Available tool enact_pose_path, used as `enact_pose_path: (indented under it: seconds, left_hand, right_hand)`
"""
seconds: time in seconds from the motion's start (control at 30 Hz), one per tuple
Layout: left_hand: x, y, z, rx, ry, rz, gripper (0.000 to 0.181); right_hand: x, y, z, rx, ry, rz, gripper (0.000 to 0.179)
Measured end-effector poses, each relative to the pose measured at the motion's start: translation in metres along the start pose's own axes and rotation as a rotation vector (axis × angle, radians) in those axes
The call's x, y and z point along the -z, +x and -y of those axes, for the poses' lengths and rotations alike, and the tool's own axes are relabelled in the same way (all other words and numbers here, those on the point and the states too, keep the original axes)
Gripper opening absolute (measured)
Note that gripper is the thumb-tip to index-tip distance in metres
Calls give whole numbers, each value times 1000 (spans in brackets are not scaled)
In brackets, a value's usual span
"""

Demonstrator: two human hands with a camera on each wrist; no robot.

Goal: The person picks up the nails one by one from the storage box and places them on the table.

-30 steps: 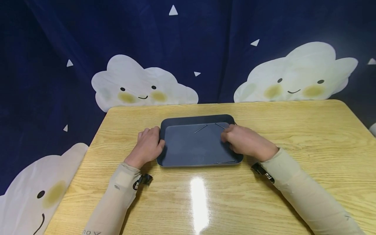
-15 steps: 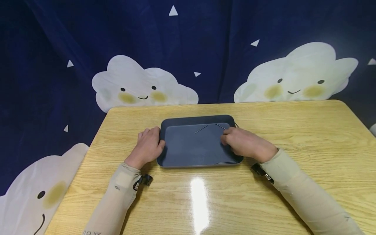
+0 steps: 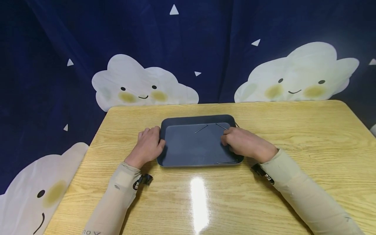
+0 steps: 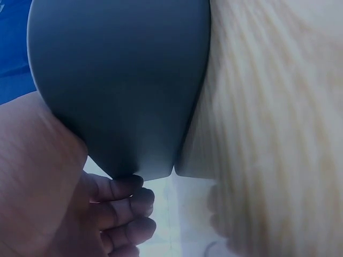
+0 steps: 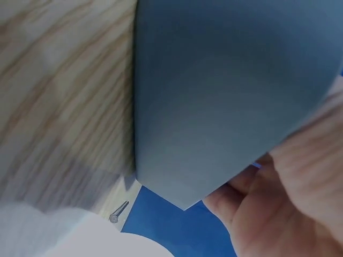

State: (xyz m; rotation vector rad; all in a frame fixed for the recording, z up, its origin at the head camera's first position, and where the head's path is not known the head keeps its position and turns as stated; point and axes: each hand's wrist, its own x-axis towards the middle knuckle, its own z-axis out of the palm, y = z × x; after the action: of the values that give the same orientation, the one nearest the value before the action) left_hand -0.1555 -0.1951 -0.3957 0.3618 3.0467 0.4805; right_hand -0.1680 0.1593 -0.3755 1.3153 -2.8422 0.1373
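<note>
A dark grey rectangular tray (image 3: 191, 143) lies on the wooden table between my hands. My left hand (image 3: 147, 143) grips its left end, thumb over the rim and the other fingers along the outside, as the left wrist view also shows. At the right end my right hand (image 3: 242, 140) holds the wall, with curled digits reaching inside; the exact hold is partly hidden. Thin metal nails lie in the tray: one nail (image 3: 201, 129) near the back, another nail (image 3: 221, 126) partly behind my right hand, and more nails (image 3: 227, 162) at the front right.
One more nail (image 5: 119, 212) lies on the table (image 3: 308, 137) just outside the tray's back right corner. A navy curtain (image 3: 217, 49) with white clouds hangs behind the table's far edge. A bright reflection crosses the front of the tabletop.
My right hand has shifted very slightly toward me, so more of the nail outside the back right corner shows. My left hand and the tray look still.
</note>
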Motion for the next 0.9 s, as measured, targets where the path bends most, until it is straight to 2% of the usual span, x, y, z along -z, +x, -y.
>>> enact_pose_path:
  seconds: [0.47, 0.67, 0.77, 0.9]
  left_hand:
    - [1, -1, 1, -8, -7, 16, 27]
    - [2, 0, 2, -10, -7, 15, 26]
    - [2, 0, 2, -11, -4, 12, 26]
    - [1, 0, 2, -8, 1, 13, 25]
  right_hand:
    - [1, 0, 1, 14, -6, -32, 21]
    - [5, -1, 5, -16, -32, -12, 24]
    - [8, -1, 8, -8, -48, -10, 29]
    - [11, -2, 15, 7, -108, 22, 25]
